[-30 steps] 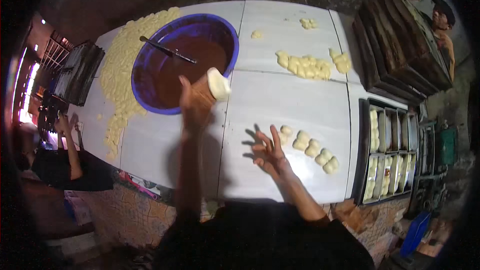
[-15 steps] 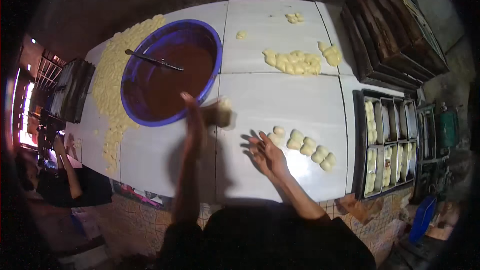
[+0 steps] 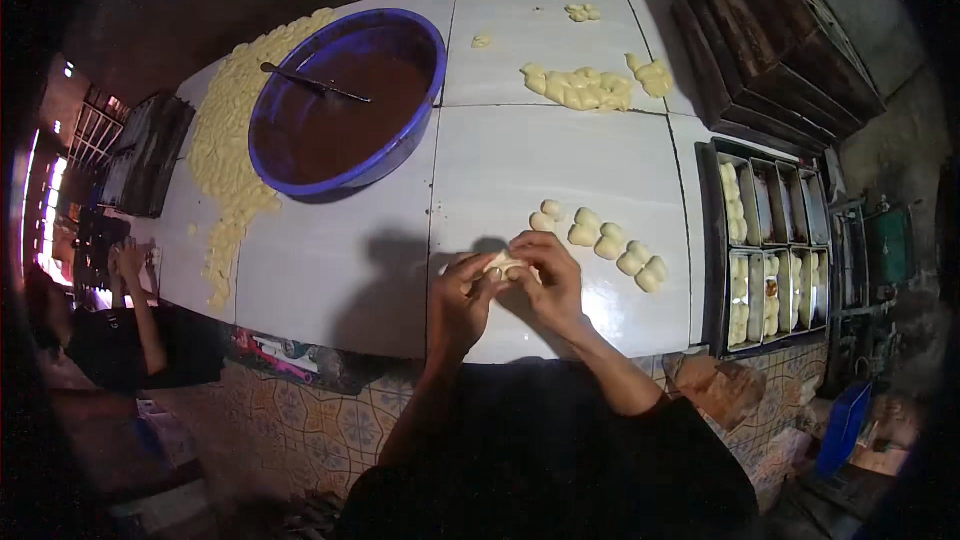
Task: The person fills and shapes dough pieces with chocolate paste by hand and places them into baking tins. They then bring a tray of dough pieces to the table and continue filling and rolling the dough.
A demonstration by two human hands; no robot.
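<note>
Near the front edge of the white-topped table, both my hands meet around a small piece of pale dough [image 3: 506,264]. My left hand [image 3: 462,302] holds its left side, with fingers and thumb bent in. From the right, my right hand [image 3: 553,286] pinches the dough's edge between thumb and fingertips. The fingers hide much of the piece. Just beyond my right hand lies a short row of rounded dough balls [image 3: 610,240], several touching one another. A purple basin [image 3: 408,147] of brown paste [image 3: 345,135] stands farther left, with a dark-handled utensil [image 3: 315,82] resting in it.
Many dough pieces [image 3: 220,155] cover the table's left side; more dough [image 3: 580,88] lies at the far right. A dark tray of metal tins [image 3: 735,250], some holding dough, sits at the right edge. Stacked dark trays [image 3: 770,50] stand behind it. Another person [image 3: 145,345] works at far left.
My left hand has come from beside the basin toward me and to the right. My right hand, open before, has closed on the dough with it. The whole view has shifted slightly.
</note>
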